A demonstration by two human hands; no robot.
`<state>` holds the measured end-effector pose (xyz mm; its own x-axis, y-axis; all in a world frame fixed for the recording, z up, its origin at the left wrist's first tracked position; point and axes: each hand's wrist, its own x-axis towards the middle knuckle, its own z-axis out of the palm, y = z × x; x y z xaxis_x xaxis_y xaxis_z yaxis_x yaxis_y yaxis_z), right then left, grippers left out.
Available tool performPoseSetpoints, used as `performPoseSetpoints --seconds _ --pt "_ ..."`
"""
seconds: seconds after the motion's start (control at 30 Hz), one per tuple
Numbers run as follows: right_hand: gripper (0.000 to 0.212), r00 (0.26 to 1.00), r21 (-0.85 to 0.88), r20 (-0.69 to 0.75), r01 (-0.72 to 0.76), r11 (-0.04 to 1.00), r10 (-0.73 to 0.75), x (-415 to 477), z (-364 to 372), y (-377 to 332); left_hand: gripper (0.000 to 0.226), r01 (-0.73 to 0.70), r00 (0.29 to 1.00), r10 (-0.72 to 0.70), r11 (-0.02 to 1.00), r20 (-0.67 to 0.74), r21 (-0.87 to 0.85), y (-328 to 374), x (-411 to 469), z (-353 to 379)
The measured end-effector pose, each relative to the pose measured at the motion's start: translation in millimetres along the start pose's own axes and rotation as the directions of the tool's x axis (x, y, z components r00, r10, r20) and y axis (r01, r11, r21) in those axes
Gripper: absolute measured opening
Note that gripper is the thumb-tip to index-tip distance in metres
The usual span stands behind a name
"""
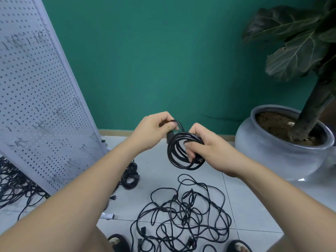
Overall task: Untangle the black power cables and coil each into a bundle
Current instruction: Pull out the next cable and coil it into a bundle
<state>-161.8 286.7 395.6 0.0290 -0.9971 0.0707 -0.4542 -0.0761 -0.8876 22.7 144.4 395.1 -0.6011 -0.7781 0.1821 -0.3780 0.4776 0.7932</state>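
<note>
Head view: teal wall (pixel 145 60) fills the upper frame and meets a pale tiled floor (pixel 254 206) at a light skirting strip. White pegboard panel (pixel 36 97) with small metal hooks leans across the left side. Grey round pot (pixel 272 157) stands right, against the wall, holding a large-leaved plant (pixel 294 51); the foliage is cut off by the right and top edges.

Loose tangle of black cables (pixel 181 215) lies on the floor between the feet, and the number of cords in it cannot be told. A second heap (pixel 14 184) at far left is partly hidden by the panel and cut by the frame. Finished bundles (pixel 130 176) sit on the floor under the left forearm, partly covered.

Coiled cable (pixel 177 151) is held in the air above the tangle. Right hand (pixel 209 150) grasps it, fingers curled through the loops. Left hand (pixel 152 130) pinches the free end by its plug (pixel 170 136). Sandalled toes (pixel 118 241) are cropped at the bottom.
</note>
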Motion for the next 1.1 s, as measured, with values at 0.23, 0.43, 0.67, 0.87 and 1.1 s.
performPoseSetpoints --seconds 0.23,0.43,0.67,0.87,1.1 --pt "0.01 0.984 -0.048 -0.127 -0.13 0.99 0.123 9.4 -6.6 12.0 0.03 0.093 0.995 -0.095 0.993 -0.021 -0.077 14.9 -15.1 -5.6" --pt "0.009 0.985 -0.19 -0.156 -0.106 0.976 0.076 15.6 -4.4 4.6 0.024 0.159 0.954 -0.25 0.889 -0.164 -0.428 26.1 -13.6 -17.3" --pt "0.005 0.93 -0.023 -0.298 -0.231 0.973 0.214 24.4 -9.0 22.6 0.023 0.138 0.986 -0.164 0.922 -0.04 -0.362 37.4 -36.5 14.4" --pt "0.007 0.935 0.11 -0.269 -0.208 0.972 0.23 22.8 -7.1 19.5 0.012 0.068 0.997 -0.063 0.986 0.038 -0.15 36.1 -45.0 38.1" --pt "0.007 0.94 0.217 -0.249 -0.181 0.959 0.234 22.5 -1.0 18.0 0.008 -0.064 0.995 0.057 0.994 -0.08 -0.09 27.8 -33.7 41.6"
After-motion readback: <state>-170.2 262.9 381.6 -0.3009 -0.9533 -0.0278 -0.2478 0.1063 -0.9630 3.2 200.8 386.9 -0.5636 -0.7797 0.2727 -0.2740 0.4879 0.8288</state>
